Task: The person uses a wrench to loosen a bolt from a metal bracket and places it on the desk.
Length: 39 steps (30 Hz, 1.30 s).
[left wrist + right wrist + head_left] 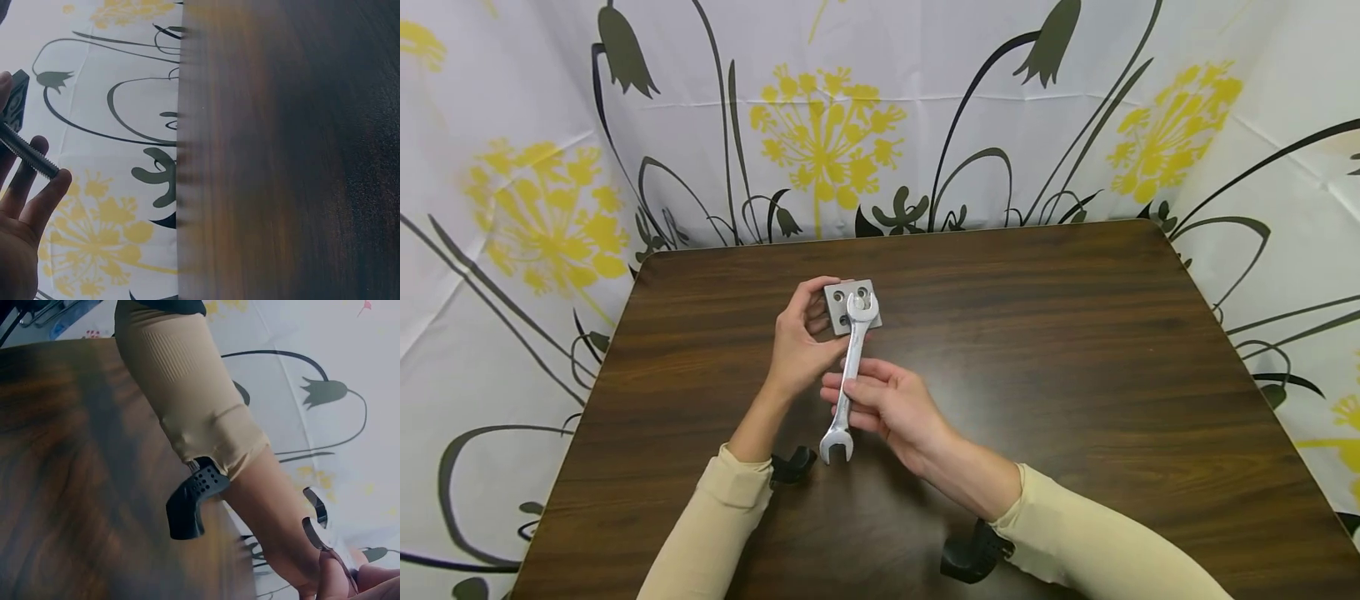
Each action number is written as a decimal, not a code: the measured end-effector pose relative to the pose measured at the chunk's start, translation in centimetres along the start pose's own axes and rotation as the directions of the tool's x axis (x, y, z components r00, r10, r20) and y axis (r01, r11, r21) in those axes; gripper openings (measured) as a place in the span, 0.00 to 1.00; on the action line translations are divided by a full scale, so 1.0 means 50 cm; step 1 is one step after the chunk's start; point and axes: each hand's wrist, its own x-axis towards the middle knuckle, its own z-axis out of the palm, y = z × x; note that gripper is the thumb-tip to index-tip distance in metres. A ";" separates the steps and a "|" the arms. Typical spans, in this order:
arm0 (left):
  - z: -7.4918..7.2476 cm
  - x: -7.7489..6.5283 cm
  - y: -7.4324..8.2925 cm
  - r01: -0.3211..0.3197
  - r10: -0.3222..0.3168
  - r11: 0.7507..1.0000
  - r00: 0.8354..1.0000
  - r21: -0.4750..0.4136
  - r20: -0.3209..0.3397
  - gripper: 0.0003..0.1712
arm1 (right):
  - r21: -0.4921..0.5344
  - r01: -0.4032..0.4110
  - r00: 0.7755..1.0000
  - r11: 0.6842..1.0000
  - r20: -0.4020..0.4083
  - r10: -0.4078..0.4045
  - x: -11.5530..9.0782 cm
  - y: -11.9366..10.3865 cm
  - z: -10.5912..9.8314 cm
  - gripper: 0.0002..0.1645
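Note:
My left hand (797,354) grips a small grey metal block (834,309) with round holes, holding it up over the table. A threaded bolt (30,152) sticks out of the block's far side in the left wrist view, with the left fingers beside it. In my right hand (906,408) is a silver double open-end wrench (854,354), pinched along its handle between thumb and fingers. The wrench's upper end lies over the block's face, around a fastener there. Its lower open end (328,540) points back toward the right forearm.
Beneath both hands is a dark wood-grain table (1075,350). A white curtain (925,50) with yellow and grey flowers hangs along its back and sides. Black wrist mounts (973,554) jut out below the cream sleeves (1075,517).

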 end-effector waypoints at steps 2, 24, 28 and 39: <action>0.001 0.000 -0.002 -0.004 0.004 1.000 1.000 -0.019 -0.004 0.40 | 0.001 -0.010 1.000 1.000 0.001 0.010 0.000 0.006 0.001 0.23; 0.028 -0.001 0.012 0.029 -0.031 0.998 0.999 -0.060 -0.028 0.40 | 0.208 -0.018 1.000 0.978 0.015 0.015 0.006 0.015 0.070 0.19; 0.030 0.001 0.023 0.045 -0.048 0.997 0.998 -0.063 -0.044 0.40 | 0.254 -0.026 1.000 0.967 0.020 0.022 0.009 0.019 0.082 0.18; 0.029 0.001 0.013 -0.013 0.013 1.000 0.999 -0.010 -0.049 0.39 | 0.287 -0.038 0.999 0.957 0.030 0.031 0.029 0.028 0.085 0.16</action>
